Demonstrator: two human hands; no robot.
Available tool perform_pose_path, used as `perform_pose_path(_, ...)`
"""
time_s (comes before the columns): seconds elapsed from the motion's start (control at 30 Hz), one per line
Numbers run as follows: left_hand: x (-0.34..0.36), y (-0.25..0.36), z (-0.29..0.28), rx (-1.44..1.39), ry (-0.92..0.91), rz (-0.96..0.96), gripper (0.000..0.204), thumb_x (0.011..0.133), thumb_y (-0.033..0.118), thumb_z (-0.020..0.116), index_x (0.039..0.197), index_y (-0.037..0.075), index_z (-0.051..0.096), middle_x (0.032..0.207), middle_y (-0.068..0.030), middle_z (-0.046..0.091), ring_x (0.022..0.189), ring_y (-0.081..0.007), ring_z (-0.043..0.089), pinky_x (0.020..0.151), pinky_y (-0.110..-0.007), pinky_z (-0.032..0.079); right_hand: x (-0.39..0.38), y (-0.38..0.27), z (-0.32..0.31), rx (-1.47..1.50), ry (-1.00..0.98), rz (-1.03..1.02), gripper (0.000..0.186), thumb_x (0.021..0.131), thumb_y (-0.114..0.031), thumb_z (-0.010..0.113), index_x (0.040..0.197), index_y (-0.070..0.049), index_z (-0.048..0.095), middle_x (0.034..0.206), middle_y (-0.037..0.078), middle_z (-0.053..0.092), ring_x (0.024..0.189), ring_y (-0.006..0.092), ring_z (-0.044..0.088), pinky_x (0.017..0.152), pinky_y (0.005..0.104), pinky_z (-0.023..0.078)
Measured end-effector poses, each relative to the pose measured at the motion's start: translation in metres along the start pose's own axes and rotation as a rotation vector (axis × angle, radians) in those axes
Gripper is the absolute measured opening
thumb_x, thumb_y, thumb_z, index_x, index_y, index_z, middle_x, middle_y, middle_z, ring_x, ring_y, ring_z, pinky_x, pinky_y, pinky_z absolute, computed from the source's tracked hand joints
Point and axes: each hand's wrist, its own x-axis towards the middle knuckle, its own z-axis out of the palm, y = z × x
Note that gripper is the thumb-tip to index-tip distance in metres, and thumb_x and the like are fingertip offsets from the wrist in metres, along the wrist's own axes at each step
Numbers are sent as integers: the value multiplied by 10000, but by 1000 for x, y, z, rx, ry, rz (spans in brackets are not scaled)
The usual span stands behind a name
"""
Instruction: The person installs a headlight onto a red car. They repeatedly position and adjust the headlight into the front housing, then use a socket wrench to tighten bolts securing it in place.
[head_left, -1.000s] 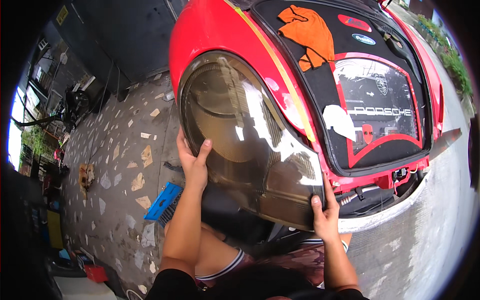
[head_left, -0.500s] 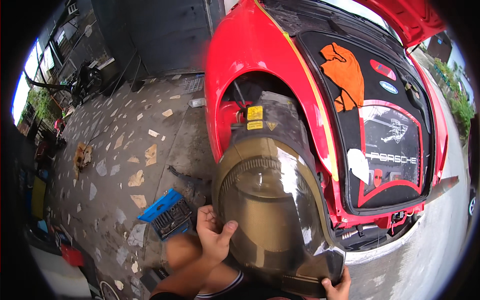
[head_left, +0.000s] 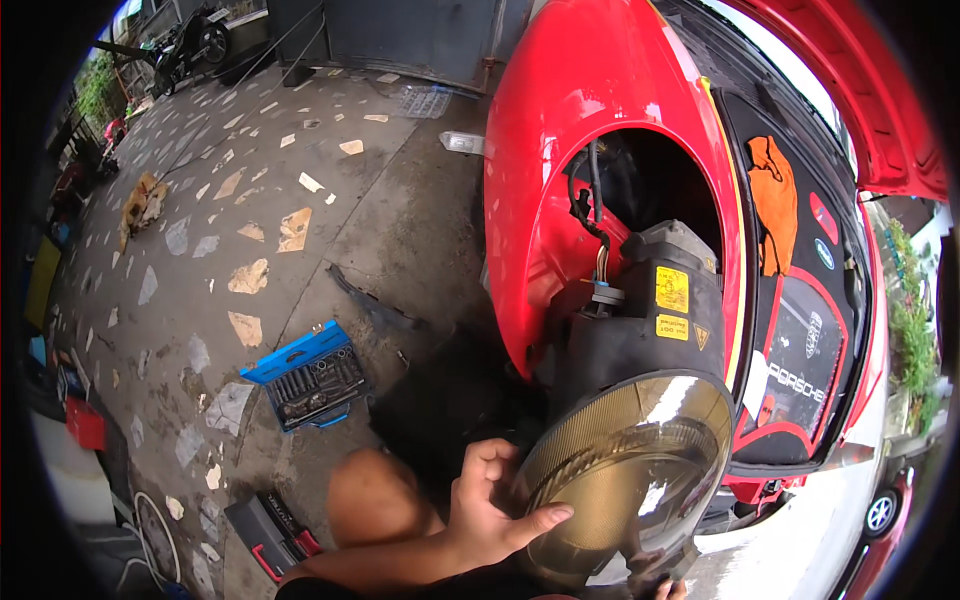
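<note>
A large car headlight (head_left: 625,455), with a yellowish clear lens and a black housing, is out in front of the red fender's opening (head_left: 680,180). My left hand (head_left: 495,510) grips its left rim, the thumb lying on the lens and the fingers going behind. Only the fingertips of my right hand (head_left: 672,588) show, at the lens's lower edge; the rest is hidden. A wire harness (head_left: 597,235) comes down from the opening to a grey connector (head_left: 604,296) at the housing's top left. Yellow labels (head_left: 673,289) sit on the housing.
On the stone-patched floor lie an open blue socket set (head_left: 310,382), a dark toolbox (head_left: 270,535), a black plastic strip (head_left: 370,300) and a small clear lamp (head_left: 462,142). Right of the fender, an orange cloth (head_left: 773,205) rests in the open trunk (head_left: 850,270).
The headlight has been turned and tipped, so the connector and wires now show at its housing. My view has swung left, and my right hand has mostly dropped out of sight.
</note>
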Motion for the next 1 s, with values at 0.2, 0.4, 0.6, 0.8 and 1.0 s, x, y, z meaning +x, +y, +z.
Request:
perform_pose_path(0.2,7,12,-23,254,-323,125,734,804,254,992,1335,-82,613,957,-96,738,804,-141,710,737,-271,578,-2,-1,-17,-66,60,62,484,1059,-450,612,1297,-36,693,1196,91,729,1090,235,676,1013,464,481)
perform_pose_path(0.4,-17,34,-23,-229,-310,-412,610,969,195,827,1474,-59,598,1303,-265,649,1227,-362,679,1015,-413,566,-1,5,-65,-110,146,147,514,1057,-473,591,1317,-37,672,1218,97,713,1109,241,667,1024,465,478)
perform_pose_path(0.6,-6,25,-2,-342,-405,56,722,912,164,860,1560,35,569,1420,-265,620,1252,-324,673,1034,-420,520,-12,2,-82,-148,181,219,544,1055,-496,570,1337,-37,651,1240,102,698,1127,247,657,1035,466,474)
perform_pose_path(0.8,-11,3,32,-110,-305,472,924,763,331,924,1584,110,563,1651,-252,466,1205,-283,673,1021,-475,461,-56,4,-102,-181,245,291,574,1053,-519,549,1356,-38,630,1262,108,682,1145,253,648,1046,467,471)
perform_pose_path(1.0,-19,18,34,-115,-338,402,908,769,291,909,1601,258,546,1791,-202,238,1335,-373,597,1068,-587,440,-56,-6,-73,-169,198,307,605,1051,-543,528,1376,-39,609,1284,114,667,1164,258,638,1057,468,467)
